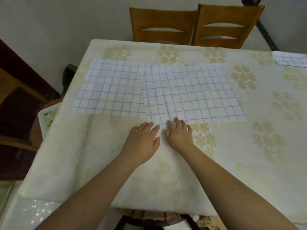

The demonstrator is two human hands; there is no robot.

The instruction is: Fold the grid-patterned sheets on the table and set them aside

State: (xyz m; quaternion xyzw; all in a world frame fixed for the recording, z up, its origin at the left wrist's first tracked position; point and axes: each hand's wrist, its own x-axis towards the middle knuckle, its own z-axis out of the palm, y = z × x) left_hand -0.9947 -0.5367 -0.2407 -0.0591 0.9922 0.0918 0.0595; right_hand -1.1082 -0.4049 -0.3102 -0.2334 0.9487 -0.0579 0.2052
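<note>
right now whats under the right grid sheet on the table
The right grid sheet overlaps the right edge of the left grid sheet, and lies on the floral tablecloth. How far the left sheet runs underneath is covered.

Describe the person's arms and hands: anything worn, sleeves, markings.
Both forearms are bare as far as the view reaches: no sleeves, watch or bracelet. The left hand shows no glove or ring. The right hand is also ungloved; a small pale glint on one finger could be a ring, but it is too blurred to tell. No markings are visible.
</note>
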